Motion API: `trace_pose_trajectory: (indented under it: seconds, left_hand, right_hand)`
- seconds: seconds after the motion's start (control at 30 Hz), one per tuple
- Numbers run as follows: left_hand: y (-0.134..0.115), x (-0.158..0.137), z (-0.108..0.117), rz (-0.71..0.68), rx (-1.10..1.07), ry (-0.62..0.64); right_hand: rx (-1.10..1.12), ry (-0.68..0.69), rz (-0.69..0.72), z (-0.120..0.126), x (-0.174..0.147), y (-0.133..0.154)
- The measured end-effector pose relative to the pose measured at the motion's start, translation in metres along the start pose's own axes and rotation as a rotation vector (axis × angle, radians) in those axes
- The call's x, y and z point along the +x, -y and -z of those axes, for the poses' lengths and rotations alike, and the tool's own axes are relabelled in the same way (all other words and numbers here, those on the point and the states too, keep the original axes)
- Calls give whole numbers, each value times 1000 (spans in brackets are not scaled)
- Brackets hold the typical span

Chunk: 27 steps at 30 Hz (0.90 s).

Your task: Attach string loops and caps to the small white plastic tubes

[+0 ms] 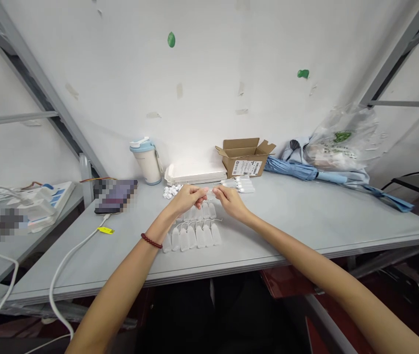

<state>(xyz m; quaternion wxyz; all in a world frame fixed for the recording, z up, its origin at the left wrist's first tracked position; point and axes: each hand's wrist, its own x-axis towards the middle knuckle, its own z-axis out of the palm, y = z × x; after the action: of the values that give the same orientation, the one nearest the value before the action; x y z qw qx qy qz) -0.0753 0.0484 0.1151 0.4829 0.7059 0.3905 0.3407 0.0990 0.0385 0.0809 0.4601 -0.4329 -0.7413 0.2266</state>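
Note:
My left hand, below a wrist with a dark red bead bracelet, is closed in a pinch. Facing it, my right hand pinches too, thumb and finger together. Between the fingertips is something small and pale that I cannot make out. Below the hands lie two rows of frosted, translucent pouch-like pieces with thin curved stems; the left hand partly covers the back row. A pile of small white pieces is left of the left hand. Several clear pieces with white ends lie beyond the right hand.
A flat white stack and an open cardboard box stand against the wall. Left are a tumbler, a phone and its white cable. A folded blue umbrella and a plastic bag lie right.

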Motion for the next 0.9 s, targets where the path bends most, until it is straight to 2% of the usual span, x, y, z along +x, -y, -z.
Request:
trace_pose_trajectory:
  seconds: [0.13, 0.23, 0.3, 0.4, 0.47, 0.53, 0.7, 0.9]
  left_hand:
    - [2, 0, 2, -113, 193, 12]
    - [4, 4, 0, -144, 255, -26]
    - [7, 9, 0, -136, 207, -127]
    - [14, 17, 8, -107, 87, -360]
    - [19, 21, 18, -56, 36, -494]
    - [23, 22, 27, -16, 9, -556]
    - [28, 23, 36, 17, -6, -555]
    - [27, 22, 36, 18, 17, -548]
  right_hand:
    - [126, 79, -82, -1, 3, -5]
    - [131, 124, -97, 5, 11, -8]
    - [42, 63, -60, 16, 17, -12]
    - [-137, -134, -30, 39, 27, -28]
    - [-229, -156, -67, 53, 30, -42]
    - [-357, -117, -80, 62, 31, -56]
    - [-595, 20, -31, 50, 31, -69]
    - [-771, 69, -45, 36, 31, -66]
